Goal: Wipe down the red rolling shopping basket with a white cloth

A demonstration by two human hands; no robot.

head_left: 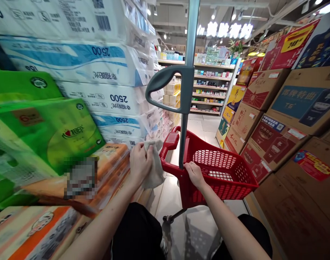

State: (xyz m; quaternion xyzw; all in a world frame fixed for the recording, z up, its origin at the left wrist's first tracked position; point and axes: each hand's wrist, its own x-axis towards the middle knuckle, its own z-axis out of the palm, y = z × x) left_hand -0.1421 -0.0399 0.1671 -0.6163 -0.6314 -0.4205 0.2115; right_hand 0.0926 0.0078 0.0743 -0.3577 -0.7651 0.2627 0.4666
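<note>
My left hand (140, 161) is closed on a pale grey cloth (154, 169), holding it against the near left corner of a red plastic shopping basket (235, 180) on wheels. My right hand (194, 173) grips the basket's near rim at the foot of its upright grey pull handle (185, 90). The basket looks empty inside. I am low down, with my knees in dark trousers below both arms.
Stacked tissue packs in white, green and orange (73, 119) fill the left side. Cardboard boxes (284, 119) are piled along the right. A tiled aisle (200, 126) runs ahead to shelves of goods (208, 94) at the back.
</note>
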